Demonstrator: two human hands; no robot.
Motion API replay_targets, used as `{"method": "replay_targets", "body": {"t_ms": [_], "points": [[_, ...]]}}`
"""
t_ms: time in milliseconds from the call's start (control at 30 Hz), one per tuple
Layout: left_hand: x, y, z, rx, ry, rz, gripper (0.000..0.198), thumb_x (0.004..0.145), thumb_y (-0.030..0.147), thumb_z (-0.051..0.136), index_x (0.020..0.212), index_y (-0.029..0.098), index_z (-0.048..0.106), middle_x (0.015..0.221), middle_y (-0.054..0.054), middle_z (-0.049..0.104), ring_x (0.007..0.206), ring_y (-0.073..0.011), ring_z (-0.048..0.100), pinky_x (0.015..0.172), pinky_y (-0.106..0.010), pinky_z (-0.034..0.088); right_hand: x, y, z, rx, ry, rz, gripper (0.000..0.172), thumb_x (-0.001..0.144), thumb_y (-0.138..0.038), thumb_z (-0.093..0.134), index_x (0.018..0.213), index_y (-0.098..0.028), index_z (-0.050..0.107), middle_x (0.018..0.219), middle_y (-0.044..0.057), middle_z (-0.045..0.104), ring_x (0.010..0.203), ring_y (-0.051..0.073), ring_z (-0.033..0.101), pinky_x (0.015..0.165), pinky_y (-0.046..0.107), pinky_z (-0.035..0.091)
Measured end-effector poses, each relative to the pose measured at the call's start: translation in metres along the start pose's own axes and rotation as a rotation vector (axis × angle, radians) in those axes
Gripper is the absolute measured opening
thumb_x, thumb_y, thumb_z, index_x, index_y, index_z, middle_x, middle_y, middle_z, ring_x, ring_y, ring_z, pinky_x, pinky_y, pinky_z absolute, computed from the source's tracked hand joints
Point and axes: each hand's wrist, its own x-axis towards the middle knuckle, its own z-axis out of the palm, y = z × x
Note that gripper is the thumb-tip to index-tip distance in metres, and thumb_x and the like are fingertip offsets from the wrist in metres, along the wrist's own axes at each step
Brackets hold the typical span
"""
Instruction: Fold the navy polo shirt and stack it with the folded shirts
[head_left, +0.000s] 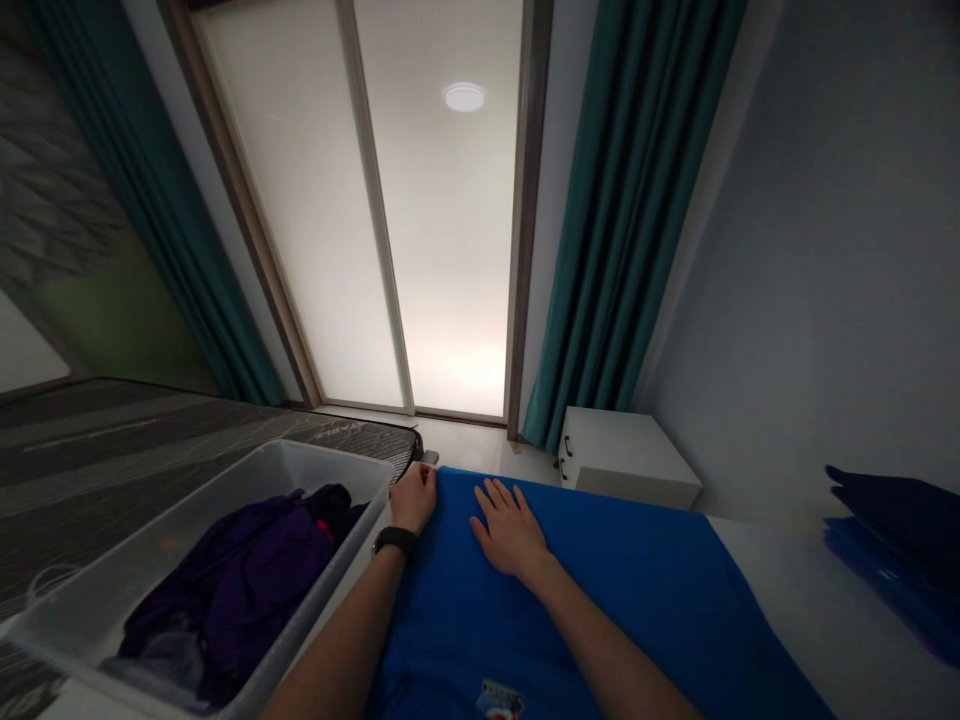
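A blue shirt (622, 580) lies spread over a white table, with a small printed picture (501, 698) at the bottom of the view. At its far left corner, the curled fingers of my left hand (412, 497) grip the fabric edge; a dark watch is on that wrist. My right hand (510, 528) rests flat on the shirt just right of there, fingers stretched out. Close by my left forearm stands a translucent plastic bin (330, 462) holding a crumpled purple garment (262, 570) and darker clothes.
Folded dark blue clothes (896, 550) are stacked at the right on the white table (795, 590). Beyond the table's far edge stands a white drawer cabinet (630, 450). A grey mattress (180, 420) lies behind the bin, with frosted sliding doors (442, 250) and teal curtains (637, 200) farther back.
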Motion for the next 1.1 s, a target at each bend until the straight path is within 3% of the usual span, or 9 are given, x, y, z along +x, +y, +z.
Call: {"method": "replay_targets", "body": {"t_ms": [133, 267, 367, 467, 533, 700, 900, 1100], "points": [[0.002, -0.006, 0.002, -0.058, 0.107, -0.004, 0.030, 0.094, 0.022, 0.031, 0.106, 0.015, 0.058, 0.096, -0.011, 0.069, 0.090, -0.0216, 0.066, 0.079, -0.032, 0.049, -0.005, 0.003, 0.004, -0.014, -0.038, -0.004, 0.066, 0.097, -0.054, 0.014, 0.153, -0.020, 0.020, 0.160, 0.004, 0.012, 0.147, 0.019, 0.003, 0.117, 0.043, -0.003], [0.000, -0.006, 0.002, -0.078, 0.092, 0.109, 0.029, 0.089, 0.017, 0.037, 0.107, 0.015, 0.061, 0.103, -0.010, 0.069, 0.099, -0.0221, 0.064, 0.090, -0.035, 0.048, -0.010, 0.006, 0.003, -0.034, -0.060, 0.046, 0.067, 0.096, -0.056, 0.011, 0.153, -0.020, 0.014, 0.160, 0.002, 0.007, 0.147, 0.018, -0.001, 0.117, 0.044, -0.008], [-0.007, 0.000, 0.002, -0.070, 0.005, 0.275, 0.032, 0.087, 0.019, 0.045, 0.115, 0.018, 0.062, 0.122, -0.008, 0.065, 0.117, -0.0214, 0.056, 0.102, -0.035, 0.041, -0.013, 0.009, 0.003, -0.046, -0.058, 0.087, 0.068, 0.096, -0.056, 0.011, 0.153, -0.019, 0.014, 0.160, 0.003, 0.007, 0.147, 0.019, -0.001, 0.116, 0.044, -0.008], [-0.019, 0.008, 0.004, 0.051, -0.168, 0.502, 0.042, 0.092, 0.027, 0.044, 0.133, 0.021, 0.052, 0.145, -0.006, 0.048, 0.136, -0.0211, 0.040, 0.113, -0.039, 0.030, -0.016, 0.010, 0.002, -0.052, -0.051, 0.071, 0.068, 0.096, -0.054, 0.015, 0.153, -0.017, 0.017, 0.160, 0.005, 0.009, 0.147, 0.020, 0.001, 0.117, 0.045, -0.006], [-0.028, 0.015, 0.005, 0.175, -0.287, 0.583, 0.046, 0.096, 0.034, 0.039, 0.140, 0.023, 0.045, 0.152, -0.005, 0.039, 0.141, -0.0210, 0.032, 0.116, -0.043, 0.023, -0.016, 0.011, 0.000, -0.051, -0.039, 0.047, 0.066, 0.097, -0.050, 0.017, 0.152, -0.015, 0.022, 0.159, 0.007, 0.014, 0.147, 0.021, 0.005, 0.117, 0.045, -0.004], [-0.038, 0.026, 0.005, 0.354, -0.366, 0.476, 0.054, 0.098, 0.042, 0.027, 0.149, 0.023, 0.032, 0.156, -0.005, 0.028, 0.144, -0.0219, 0.023, 0.118, -0.047, 0.016, -0.014, 0.023, -0.014, -0.090, 0.048, 0.075, 0.060, 0.098, -0.040, 0.019, 0.149, -0.013, 0.030, 0.155, 0.009, 0.028, 0.145, 0.020, 0.017, 0.117, 0.044, -0.005], [-0.029, 0.018, -0.003, 0.410, -0.350, 0.337, 0.056, 0.098, 0.042, 0.022, 0.150, 0.022, 0.029, 0.157, -0.004, 0.025, 0.146, -0.0231, 0.019, 0.118, -0.050, 0.014, -0.015, 0.060, -0.015, -0.078, -0.014, 0.259, 0.062, 0.098, -0.046, 0.015, 0.151, -0.016, 0.025, 0.158, 0.005, 0.022, 0.146, 0.020, 0.013, 0.117, 0.046, 0.004], [-0.025, 0.029, -0.010, 0.442, -0.370, 0.348, 0.056, 0.097, 0.039, 0.029, 0.148, 0.016, 0.033, 0.156, -0.008, 0.027, 0.146, -0.0236, 0.019, 0.118, -0.049, 0.012, -0.018, 0.069, -0.008, -0.093, -0.019, 0.254, 0.065, 0.098, -0.051, 0.013, 0.152, -0.016, 0.020, 0.159, 0.005, 0.016, 0.147, 0.020, 0.006, 0.117, 0.046, -0.002]]}}
